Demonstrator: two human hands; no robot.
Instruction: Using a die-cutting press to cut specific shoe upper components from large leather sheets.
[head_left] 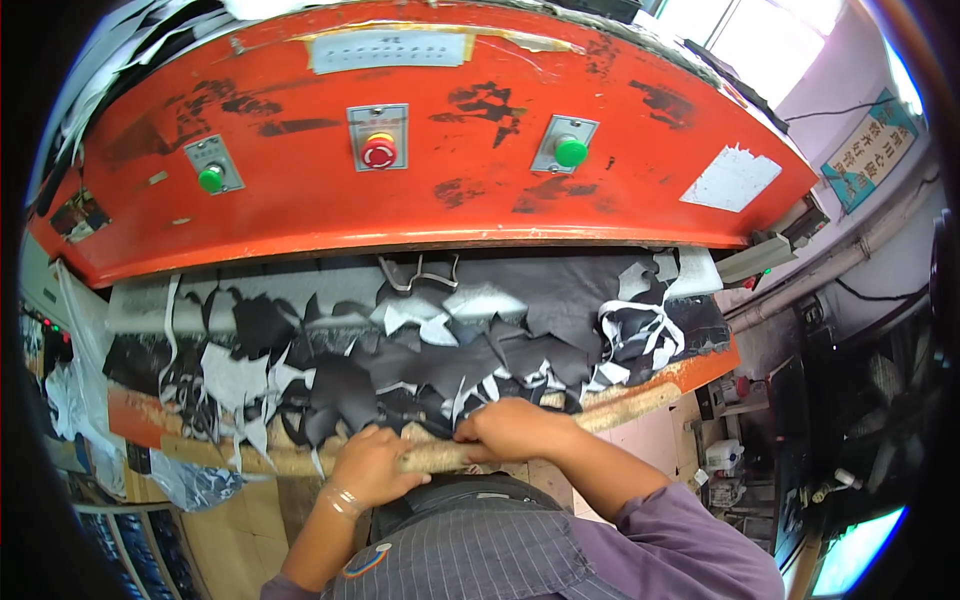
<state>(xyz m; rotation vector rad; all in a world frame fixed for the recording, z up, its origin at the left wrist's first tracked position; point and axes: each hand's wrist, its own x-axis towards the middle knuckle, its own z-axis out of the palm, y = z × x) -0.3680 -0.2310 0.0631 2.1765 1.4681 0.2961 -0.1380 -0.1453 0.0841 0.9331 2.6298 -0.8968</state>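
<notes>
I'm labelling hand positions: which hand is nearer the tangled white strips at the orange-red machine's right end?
Right. In the picture, the right hand is below and left of the tangled white strips; the left hand is farther left.

The orange-red metal machine (300,205) hides the far edge of the smooth black sheet (570,285), while the view's lower edge crops the purple left sleeve (288,588).

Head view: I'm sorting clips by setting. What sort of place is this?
Probably a workshop that cuts leather-like sheet: there is a large orange machine with a red push button, and jagged dark scraps heaped in front.
</notes>
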